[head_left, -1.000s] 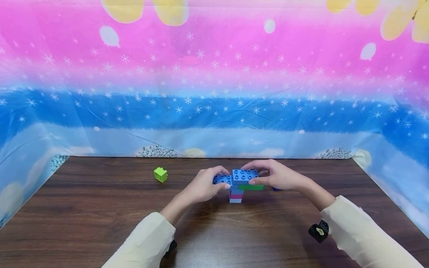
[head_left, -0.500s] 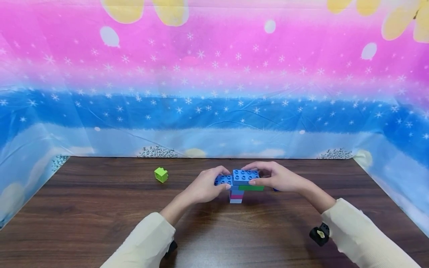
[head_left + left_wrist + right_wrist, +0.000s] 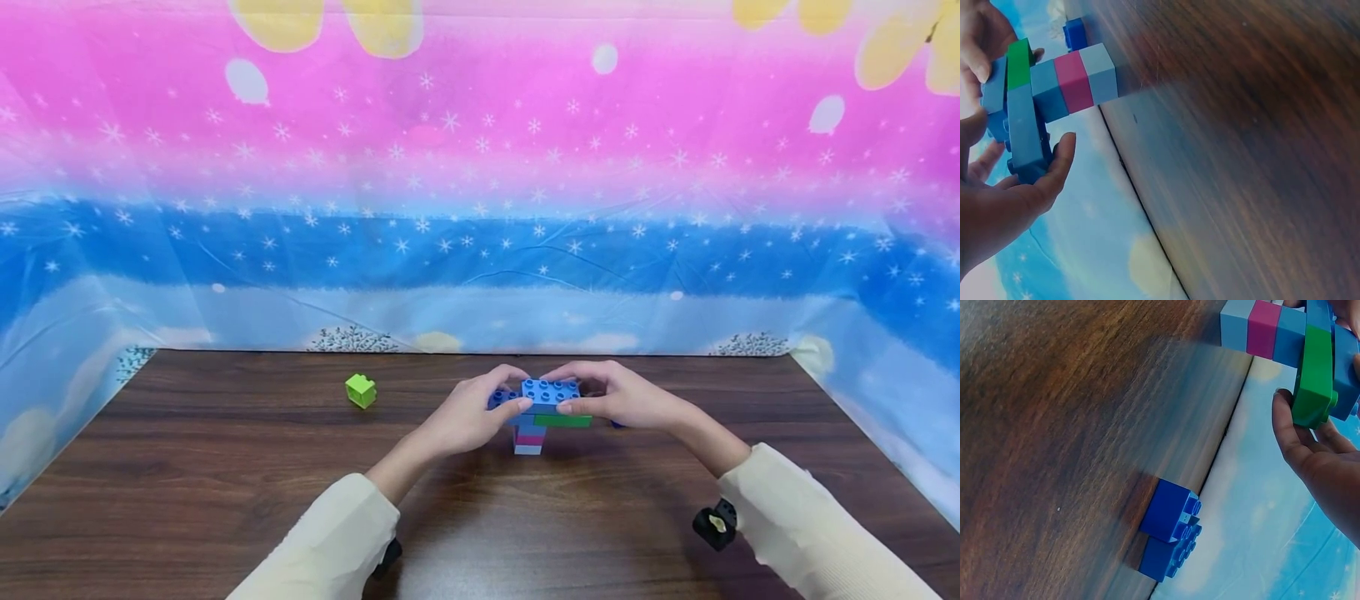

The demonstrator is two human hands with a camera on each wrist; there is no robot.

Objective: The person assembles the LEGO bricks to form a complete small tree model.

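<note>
A stack of toy building bricks stands on the table: a pale blue brick [image 3: 1235,324] lowest, then a pink brick [image 3: 530,440] and a blue one. Across these lie a green brick [image 3: 562,421] to the right and a long blue brick [image 3: 1027,134] to the left. On top sits a studded blue brick [image 3: 551,392]. My right hand [image 3: 626,400] pinches its right part between thumb and fingers. From the left, my left hand [image 3: 476,414] curls about the bricks, its thumb on the front left end of the top brick. Its other fingers are partly hidden.
A lime green brick [image 3: 361,390] lies farther left on the wooden table [image 3: 225,492]. Two dark blue bricks [image 3: 1166,509] lie to the right of the stack, mostly hidden by my right hand in the head view. A patterned cloth [image 3: 480,250] hangs behind the table.
My left hand has slid right, from the left end of the lower blue brick to the left end of the top brick. My right hand has kept its hold, almost still.
</note>
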